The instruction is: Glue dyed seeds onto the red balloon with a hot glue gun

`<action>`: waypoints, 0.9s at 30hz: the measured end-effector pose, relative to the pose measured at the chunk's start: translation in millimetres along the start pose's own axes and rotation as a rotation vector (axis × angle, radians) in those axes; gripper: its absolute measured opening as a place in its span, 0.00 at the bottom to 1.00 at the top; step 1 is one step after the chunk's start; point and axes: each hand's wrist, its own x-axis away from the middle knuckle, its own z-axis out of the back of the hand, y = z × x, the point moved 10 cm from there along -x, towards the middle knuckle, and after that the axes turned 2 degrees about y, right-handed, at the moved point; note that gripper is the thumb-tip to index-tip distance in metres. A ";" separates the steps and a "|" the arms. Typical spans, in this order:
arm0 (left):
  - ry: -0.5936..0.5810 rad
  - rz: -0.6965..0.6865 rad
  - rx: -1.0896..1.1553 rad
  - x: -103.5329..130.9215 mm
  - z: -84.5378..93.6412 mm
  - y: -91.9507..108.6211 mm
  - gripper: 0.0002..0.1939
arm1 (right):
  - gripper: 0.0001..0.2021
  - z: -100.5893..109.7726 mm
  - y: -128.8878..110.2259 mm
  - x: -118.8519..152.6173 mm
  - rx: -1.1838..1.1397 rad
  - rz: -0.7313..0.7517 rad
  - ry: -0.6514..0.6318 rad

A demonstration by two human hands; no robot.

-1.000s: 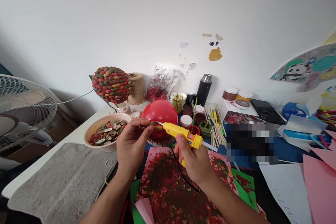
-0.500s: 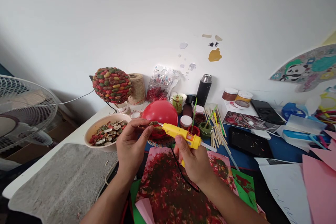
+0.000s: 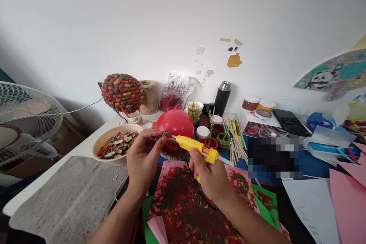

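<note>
Left fingers (image 3: 152, 133) narrow, pinching small greenish piece (image 3: 166, 134). Right fingers (image 3: 197, 155) wrapped round yellow glue gun (image 3: 190, 143), nozzle (image 3: 173, 136) at the piece, so both hands occupied. Red balloon (image 3: 174, 121) just behind fingers; bowl (image 3: 114, 161) of painted pieces (image 3: 118, 145) left of them.
</note>
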 end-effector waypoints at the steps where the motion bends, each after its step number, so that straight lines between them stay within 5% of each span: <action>1: -0.002 -0.002 -0.004 0.1 -0.2 0.3 0.08 | 0.36 0.0 -0.4 0.2 -0.004 -0.001 0.000; 27: 0.009 0.024 -0.030 0.8 0.6 1.1 0.11 | 0.36 1.0 6.5 0.7 -0.018 -0.026 0.011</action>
